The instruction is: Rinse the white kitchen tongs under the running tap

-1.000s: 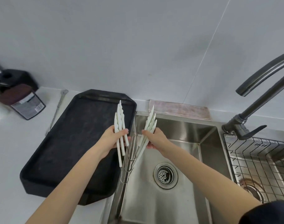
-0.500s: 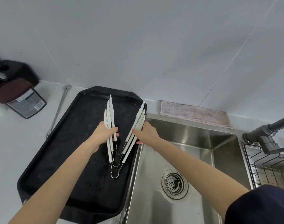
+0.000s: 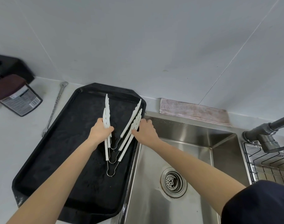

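While both hands grip the white tongs (image 3: 131, 126) spread apart, a black tray (image 3: 57, 151) lies beneath. Left hand (image 3: 100, 131) clasps one set of arms, right hand (image 3: 145, 132) the other; a steel sink (image 3: 194, 152) sits rightward.

We're looking down into a kitchen, no question. A stainless steel sink (image 3: 186, 159) with a perforated drain strainer (image 3: 173, 183) sits sunk into a pale table (image 3: 17, 139), and a dark tap (image 3: 267, 131) stands at its right. A wire dish rack (image 3: 270, 162) fills the neighbouring basin, a black baking tray (image 3: 65, 151) lies just left of the sink, a pinkish cloth (image 3: 193, 111) rests along the back edge, and plain grey wall panels (image 3: 138, 46) rise behind.
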